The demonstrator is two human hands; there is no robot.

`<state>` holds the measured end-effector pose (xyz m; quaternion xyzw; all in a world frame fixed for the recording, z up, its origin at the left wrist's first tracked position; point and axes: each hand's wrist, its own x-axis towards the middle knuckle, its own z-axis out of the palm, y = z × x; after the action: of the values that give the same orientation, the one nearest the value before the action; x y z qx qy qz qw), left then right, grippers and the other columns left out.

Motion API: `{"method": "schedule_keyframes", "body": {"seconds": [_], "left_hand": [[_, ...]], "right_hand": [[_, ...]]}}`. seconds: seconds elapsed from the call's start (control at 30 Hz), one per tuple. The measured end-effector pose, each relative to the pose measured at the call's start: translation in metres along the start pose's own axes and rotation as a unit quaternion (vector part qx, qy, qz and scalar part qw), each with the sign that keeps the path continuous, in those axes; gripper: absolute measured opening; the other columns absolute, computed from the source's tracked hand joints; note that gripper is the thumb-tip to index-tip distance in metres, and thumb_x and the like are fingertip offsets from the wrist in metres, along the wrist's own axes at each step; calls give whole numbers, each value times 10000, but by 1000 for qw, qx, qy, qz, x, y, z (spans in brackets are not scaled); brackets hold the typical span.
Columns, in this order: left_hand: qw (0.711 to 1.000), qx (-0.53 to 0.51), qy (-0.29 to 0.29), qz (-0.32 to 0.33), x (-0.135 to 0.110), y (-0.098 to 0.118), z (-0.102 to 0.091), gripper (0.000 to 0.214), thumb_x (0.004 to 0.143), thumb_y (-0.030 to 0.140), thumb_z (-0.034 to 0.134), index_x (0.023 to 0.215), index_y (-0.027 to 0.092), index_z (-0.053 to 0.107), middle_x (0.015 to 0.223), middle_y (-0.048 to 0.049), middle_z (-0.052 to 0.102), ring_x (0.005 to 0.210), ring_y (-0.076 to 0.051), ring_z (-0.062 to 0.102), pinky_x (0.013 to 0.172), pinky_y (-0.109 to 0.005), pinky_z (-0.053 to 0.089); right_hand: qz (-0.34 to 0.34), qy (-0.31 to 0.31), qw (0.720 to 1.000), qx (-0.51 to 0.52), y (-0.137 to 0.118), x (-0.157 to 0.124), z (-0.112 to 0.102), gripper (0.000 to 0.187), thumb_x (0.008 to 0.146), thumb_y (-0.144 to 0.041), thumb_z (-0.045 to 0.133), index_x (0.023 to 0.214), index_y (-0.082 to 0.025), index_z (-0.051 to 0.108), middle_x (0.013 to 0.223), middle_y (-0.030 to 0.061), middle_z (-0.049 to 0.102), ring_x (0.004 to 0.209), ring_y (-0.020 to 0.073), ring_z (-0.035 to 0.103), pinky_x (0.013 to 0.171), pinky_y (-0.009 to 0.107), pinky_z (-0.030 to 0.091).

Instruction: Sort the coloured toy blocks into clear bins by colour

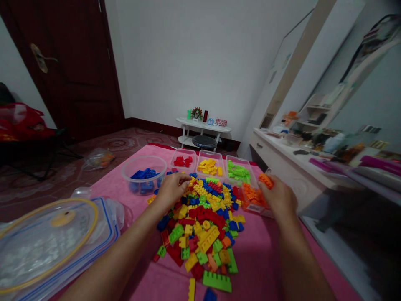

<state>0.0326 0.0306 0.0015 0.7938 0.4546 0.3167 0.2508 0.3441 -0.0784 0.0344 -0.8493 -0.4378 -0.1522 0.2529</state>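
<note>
A heap of mixed plastic bricks (203, 225) lies on a pink cloth (260, 259). My left hand (171, 190) rests curled on the far left edge of the heap, fingers closed among the bricks; what it grips is hidden. My right hand (278, 196) pinches an orange brick (266, 180) just above a clear box of orange bricks (253, 197). Behind the heap stand a round tub of blue bricks (144, 174), a box of red bricks (183, 161), a box of yellow bricks (209, 166) and a box of green bricks (238, 170).
Stacked clear lids (46, 242) lie at the left front. A white dresser (282, 154) with clutter and a mirror runs along the right. A small white side table (203, 127) stands by the far wall, and a dark door (69, 62) is at the left.
</note>
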Motion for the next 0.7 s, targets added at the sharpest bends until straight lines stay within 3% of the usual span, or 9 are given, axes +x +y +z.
{"method": "schedule_keyframes", "body": {"seconds": [0.07,0.13,0.23,0.33,0.5,0.6,0.7], "left_hand": [[997,69,21,11,2,-9,2,296,820,209,536,1063,155,696,1057,-84,705,982,-224,635,897,-329,461],[993,107,27,29,2,-16,8,314,821,197,542,1102,153,678,1116,-94,682,1051,-236,606,947,-345,436],[988,139,13,64,2,-24,18,389,816,187,554,1198,164,625,1254,-106,609,1159,-257,544,1010,-377,394],[982,160,-14,99,0,-28,25,469,818,157,534,1286,175,555,1355,-110,527,1247,-258,473,1058,-389,347],[977,182,-41,107,1,-31,26,441,795,114,515,1227,157,593,1168,-104,648,1139,-233,542,995,-349,391],[976,195,-35,88,3,-32,24,375,761,131,549,1119,163,657,1043,-97,681,1041,-235,579,928,-335,420],[973,213,-28,88,3,-29,21,325,742,139,559,1039,176,686,1001,-94,683,1019,-243,579,907,-342,416]], "right_hand": [[21,-46,998,-45,11,4,2,515,772,-480,555,1192,-193,635,1022,169,692,886,336,650,703,421,478],[2,-62,997,-45,9,4,7,513,778,-460,553,1198,-176,631,1086,155,679,934,324,642,745,412,484],[-91,-64,993,49,-18,-6,20,391,809,-330,519,1130,-156,660,1072,117,689,920,249,650,809,355,491],[-201,-96,964,142,-51,-23,38,332,822,-255,505,1087,-146,672,1102,104,681,1001,219,627,908,328,464],[-251,-154,946,138,-74,-47,65,495,868,-204,457,1353,-107,469,1358,152,518,1243,252,487,1042,391,366],[-244,-168,949,112,-72,-50,73,471,838,-142,473,1306,-102,514,1288,157,571,1185,250,526,1004,380,393],[-246,-142,953,103,-69,-48,73,419,795,-134,528,1209,-159,588,1175,110,636,1109,251,555,964,379,405]]}}
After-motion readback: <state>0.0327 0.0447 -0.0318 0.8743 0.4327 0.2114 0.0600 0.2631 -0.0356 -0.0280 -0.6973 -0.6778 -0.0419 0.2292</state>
